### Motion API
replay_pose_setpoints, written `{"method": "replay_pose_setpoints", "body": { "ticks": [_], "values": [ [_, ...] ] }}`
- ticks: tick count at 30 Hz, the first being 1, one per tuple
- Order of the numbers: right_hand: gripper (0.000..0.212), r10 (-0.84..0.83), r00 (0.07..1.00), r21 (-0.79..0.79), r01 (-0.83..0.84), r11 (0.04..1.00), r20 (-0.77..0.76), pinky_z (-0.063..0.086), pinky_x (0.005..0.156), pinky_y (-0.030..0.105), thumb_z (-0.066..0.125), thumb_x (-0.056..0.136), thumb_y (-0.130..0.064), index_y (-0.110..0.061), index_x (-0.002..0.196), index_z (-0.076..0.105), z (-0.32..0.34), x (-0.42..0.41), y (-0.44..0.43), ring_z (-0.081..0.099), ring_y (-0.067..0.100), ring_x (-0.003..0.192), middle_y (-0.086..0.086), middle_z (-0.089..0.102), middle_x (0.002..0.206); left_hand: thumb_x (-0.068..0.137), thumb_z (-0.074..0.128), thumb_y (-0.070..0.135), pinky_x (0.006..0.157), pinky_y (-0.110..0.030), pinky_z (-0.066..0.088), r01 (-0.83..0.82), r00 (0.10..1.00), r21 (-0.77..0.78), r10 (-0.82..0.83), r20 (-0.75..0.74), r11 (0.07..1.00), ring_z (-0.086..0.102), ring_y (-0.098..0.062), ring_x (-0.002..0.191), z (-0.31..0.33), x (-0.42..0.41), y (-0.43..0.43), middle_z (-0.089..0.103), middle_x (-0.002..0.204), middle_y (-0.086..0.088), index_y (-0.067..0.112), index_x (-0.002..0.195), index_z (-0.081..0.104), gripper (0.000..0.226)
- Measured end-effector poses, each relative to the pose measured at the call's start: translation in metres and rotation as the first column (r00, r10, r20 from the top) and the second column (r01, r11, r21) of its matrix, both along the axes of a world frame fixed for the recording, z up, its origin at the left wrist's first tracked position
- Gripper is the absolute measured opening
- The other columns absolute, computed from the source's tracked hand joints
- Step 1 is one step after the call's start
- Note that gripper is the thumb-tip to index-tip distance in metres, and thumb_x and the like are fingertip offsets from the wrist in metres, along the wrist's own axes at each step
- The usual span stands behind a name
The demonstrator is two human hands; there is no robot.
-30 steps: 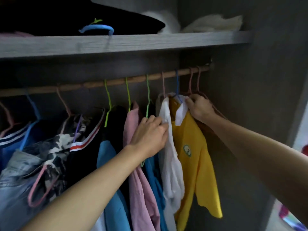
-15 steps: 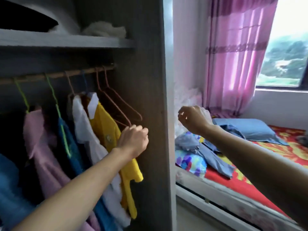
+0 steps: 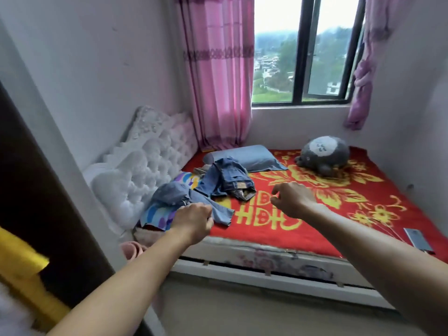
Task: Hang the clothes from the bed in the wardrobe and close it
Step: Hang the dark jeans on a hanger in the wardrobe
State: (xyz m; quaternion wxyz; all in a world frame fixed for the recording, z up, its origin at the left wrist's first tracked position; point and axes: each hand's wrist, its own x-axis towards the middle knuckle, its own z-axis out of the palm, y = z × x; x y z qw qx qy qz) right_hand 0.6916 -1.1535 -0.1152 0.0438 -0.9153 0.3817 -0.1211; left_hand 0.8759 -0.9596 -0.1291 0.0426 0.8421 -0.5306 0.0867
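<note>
Ahead of both hands lies the bed (image 3: 266, 259), where a second ago the wardrobe rail was. The view has swung away, so another fetch is likely starting. The left hand (image 3: 194, 219) is curled in and the right hand (image 3: 291, 198) loosely curled. They are apart and neither holds anything. Just beyond them wait a pale blue garment (image 3: 191, 201) and jeans (image 3: 228, 178). Behind the left hand, the wardrobe (image 3: 36, 166) is not yet closed and holds the yellow shirt (image 3: 19, 263).
</note>
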Motion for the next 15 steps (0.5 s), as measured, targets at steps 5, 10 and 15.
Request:
{"method": "replay_pose_setpoints", "body": {
  "ticks": [5,10,15],
  "values": [
    [0.026,-0.145,0.989,0.048,0.146,0.988,-0.013,0.048,0.075,0.033,0.056,0.088,-0.042,-0.029,0.107,0.069,-0.022,-0.048,-0.062,0.065,0.025,0.097,0.001,0.070,0.108,0.091,0.046,0.036,0.077,-0.034,0.045,0.090,0.996,0.055,-0.088,-0.036,0.994,0.060,-0.025,0.097,-0.024,-0.016,-0.071,0.063,0.105,-0.002,0.019,0.097,0.059,0.022],
    [0.029,-0.182,0.980,0.129,0.192,0.973,-0.084,0.053,0.079,0.034,0.058,0.088,-0.044,-0.029,0.110,0.068,-0.053,-0.044,-0.125,0.065,0.021,0.095,-0.002,0.070,0.108,0.091,0.048,0.035,0.078,-0.036,0.048,0.127,0.987,0.100,-0.116,-0.112,0.987,0.060,-0.025,0.095,-0.054,-0.002,-0.140,0.062,0.103,-0.003,0.018,0.093,0.057,0.019],
    [0.032,-0.169,0.973,0.184,0.197,0.963,-0.157,0.050,0.079,0.033,0.058,0.089,-0.044,-0.028,0.115,0.065,-0.085,0.005,-0.198,0.063,0.022,0.101,-0.002,0.068,0.114,0.093,0.046,0.035,0.079,-0.035,0.047,0.128,0.982,0.174,-0.101,-0.157,0.976,0.058,-0.024,0.099,-0.087,0.044,-0.218,0.060,0.107,-0.003,0.016,0.100,0.057,0.023]
  ]
}}
